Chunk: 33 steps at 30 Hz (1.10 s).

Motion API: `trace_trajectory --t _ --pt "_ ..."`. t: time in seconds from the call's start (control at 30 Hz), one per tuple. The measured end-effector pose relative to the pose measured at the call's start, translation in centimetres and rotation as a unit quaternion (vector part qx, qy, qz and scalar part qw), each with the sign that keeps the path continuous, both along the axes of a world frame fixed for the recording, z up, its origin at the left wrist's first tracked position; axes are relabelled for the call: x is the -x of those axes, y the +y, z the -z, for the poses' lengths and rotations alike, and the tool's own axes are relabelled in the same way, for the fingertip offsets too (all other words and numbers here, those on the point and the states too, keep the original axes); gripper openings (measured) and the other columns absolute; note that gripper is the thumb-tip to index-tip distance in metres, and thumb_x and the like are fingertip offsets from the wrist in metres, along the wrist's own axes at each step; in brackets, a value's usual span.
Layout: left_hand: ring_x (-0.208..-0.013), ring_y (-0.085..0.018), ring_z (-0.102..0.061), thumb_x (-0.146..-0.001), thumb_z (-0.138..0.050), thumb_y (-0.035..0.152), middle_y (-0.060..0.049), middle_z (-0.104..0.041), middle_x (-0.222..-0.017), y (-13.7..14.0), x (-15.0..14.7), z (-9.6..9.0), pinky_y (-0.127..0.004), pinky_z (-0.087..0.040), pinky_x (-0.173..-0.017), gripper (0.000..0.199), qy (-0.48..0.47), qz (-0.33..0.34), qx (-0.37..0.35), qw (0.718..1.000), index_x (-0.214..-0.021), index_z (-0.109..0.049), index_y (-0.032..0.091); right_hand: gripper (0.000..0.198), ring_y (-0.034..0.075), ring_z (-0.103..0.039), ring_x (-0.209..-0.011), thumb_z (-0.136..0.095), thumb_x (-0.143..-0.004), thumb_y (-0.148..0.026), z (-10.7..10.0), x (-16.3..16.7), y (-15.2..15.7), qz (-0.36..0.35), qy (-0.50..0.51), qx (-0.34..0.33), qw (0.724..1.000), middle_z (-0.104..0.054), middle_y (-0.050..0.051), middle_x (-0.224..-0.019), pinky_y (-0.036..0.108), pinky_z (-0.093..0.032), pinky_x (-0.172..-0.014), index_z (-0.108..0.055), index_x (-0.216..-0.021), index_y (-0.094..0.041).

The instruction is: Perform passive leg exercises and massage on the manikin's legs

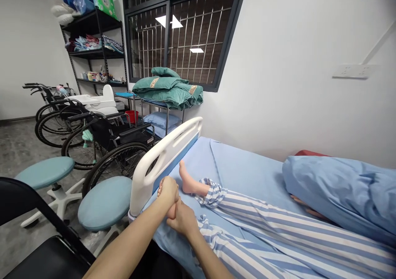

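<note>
A person in blue-and-white striped trousers lies on the bed with both feet bare. My left hand wraps over the toes and front of the nearer foot. Around the heel and ankle of that same foot, my right hand is closed. Much of the foot is hidden under my fingers. The other foot rests on the blue sheet, toes up, just beyond my hands and apart from them.
A white bed end board stands close to my left hand. Left of the bed are wheelchairs, round stools and a black chair. A blue pillow or folded quilt lies at the right. Green bedding is stacked below the window.
</note>
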<state>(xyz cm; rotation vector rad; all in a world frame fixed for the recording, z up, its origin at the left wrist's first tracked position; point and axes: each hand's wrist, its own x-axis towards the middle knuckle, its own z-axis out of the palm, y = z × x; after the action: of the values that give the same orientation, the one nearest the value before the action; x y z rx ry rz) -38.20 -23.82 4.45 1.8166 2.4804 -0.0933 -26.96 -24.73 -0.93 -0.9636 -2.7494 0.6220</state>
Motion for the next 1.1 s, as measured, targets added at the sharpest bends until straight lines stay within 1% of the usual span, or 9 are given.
trace_trajectory --t 0.07,0.17,0.4,0.5,0.6,0.7,0.9,1.03,1.1 --pt "-0.057 -0.029 -0.062 -0.07 -0.056 0.024 -0.014 -0.061 -0.052 -0.7 0.0 -0.4 -0.039 -0.046 -0.058 0.02 0.032 -0.001 0.028 0.999 -0.063 -0.066 0.008 0.067 0.026 -0.06 -0.083 -0.059 -0.06 -0.028 -0.1 0.0 0.0 0.003 -0.005 0.004 1.0 -0.061 0.009 -0.099 0.029 -0.037 -0.064 -0.036 -0.122 -0.017" --pt "-0.061 -0.028 -0.063 -0.073 -0.053 0.024 -0.013 -0.064 -0.06 -1.5 -0.2 -0.9 -0.038 -0.045 -0.058 0.021 0.058 0.013 0.021 0.998 -0.075 -0.067 0.009 0.065 0.027 -0.06 -0.082 -0.059 -0.06 -0.029 0.0 0.0 -0.1 0.009 -0.012 -0.001 1.0 -0.062 0.01 -0.1 0.03 -0.038 -0.064 -0.037 -0.12 -0.016" --pt "-0.064 -0.023 -0.061 -0.078 -0.046 0.015 -0.011 -0.062 -0.061 -2.5 -0.9 -1.0 -0.035 -0.038 -0.064 0.02 0.08 0.005 -0.04 0.996 -0.076 -0.066 0.012 0.064 0.027 -0.061 -0.081 -0.059 -0.06 -0.032 0.4 0.1 -0.2 0.004 -0.008 -0.011 1.0 -0.063 0.01 -0.1 0.03 -0.039 -0.062 -0.037 -0.118 -0.016" --pt "-0.072 -0.023 -0.059 -0.079 -0.045 0.014 -0.012 -0.063 -0.067 -3.5 -1.5 -0.8 -0.036 -0.035 -0.068 0.021 0.088 -0.005 -0.063 0.994 -0.079 -0.065 0.011 0.062 0.027 -0.061 -0.082 -0.059 -0.061 -0.034 0.4 0.2 -0.2 -0.004 -0.002 -0.01 1.0 -0.062 0.01 -0.1 0.029 -0.039 -0.062 -0.037 -0.117 -0.018" --pt "-0.084 -0.025 -0.055 -0.08 -0.043 0.018 -0.013 -0.063 -0.079 -4.8 -2.0 -0.1 -0.039 -0.033 -0.071 0.021 0.102 -0.015 -0.134 0.986 -0.085 -0.064 0.012 0.055 0.025 -0.061 -0.082 -0.059 -0.063 -0.035 0.5 0.2 -0.2 -0.006 0.002 -0.012 1.0 -0.063 0.009 -0.097 0.028 -0.038 -0.063 -0.04 -0.112 -0.019" --pt "-0.088 -0.026 -0.05 -0.081 -0.044 0.022 -0.012 -0.062 -0.083 -5.6 -2.1 0.9 -0.041 -0.031 -0.074 0.02 0.12 -0.025 -0.205 0.971 -0.085 -0.062 0.013 0.048 0.026 -0.06 -0.081 -0.06 -0.063 -0.037 0.6 0.2 -0.2 -0.002 0.006 -0.024 1.0 -0.063 0.009 -0.094 0.029 -0.038 -0.062 -0.043 -0.104 -0.018" --pt "-0.089 -0.025 -0.047 -0.081 -0.046 0.023 -0.011 -0.06 -0.083 -5.6 -2.2 1.4 -0.041 -0.031 -0.074 0.019 0.109 -0.041 -0.219 0.969 -0.084 -0.061 0.014 0.044 0.026 -0.061 -0.08 -0.058 -0.065 -0.036 0.8 0.3 -0.3 -0.003 0.017 -0.044 0.999 -0.062 0.008 -0.093 0.029 -0.039 -0.062 -0.042 -0.103 -0.018" --pt "-0.093 -0.026 -0.047 -0.081 -0.045 0.024 -0.01 -0.06 -0.085 -6.4 -2.3 0.9 -0.041 -0.033 -0.076 0.018 0.096 -0.022 -0.226 0.969 -0.082 -0.061 0.015 0.044 0.025 -0.061 -0.08 -0.057 -0.065 -0.036 0.6 0.3 -0.3 0.003 0.008 -0.035 0.999 -0.062 0.009 -0.093 0.028 -0.038 -0.062 -0.041 -0.102 -0.018" --pt "-0.1 -0.025 -0.046 -0.082 -0.043 0.024 -0.01 -0.06 -0.093 -7.0 -2.3 0.9 -0.041 -0.034 -0.079 0.019 0.093 -0.013 -0.233 0.968 -0.083 -0.06 0.016 0.045 0.025 -0.061 -0.079 -0.058 -0.064 -0.035 0.4 0.2 -0.3 0.007 0.0 -0.031 1.0 -0.062 0.009 -0.092 0.028 -0.038 -0.061 -0.041 -0.102 -0.018"
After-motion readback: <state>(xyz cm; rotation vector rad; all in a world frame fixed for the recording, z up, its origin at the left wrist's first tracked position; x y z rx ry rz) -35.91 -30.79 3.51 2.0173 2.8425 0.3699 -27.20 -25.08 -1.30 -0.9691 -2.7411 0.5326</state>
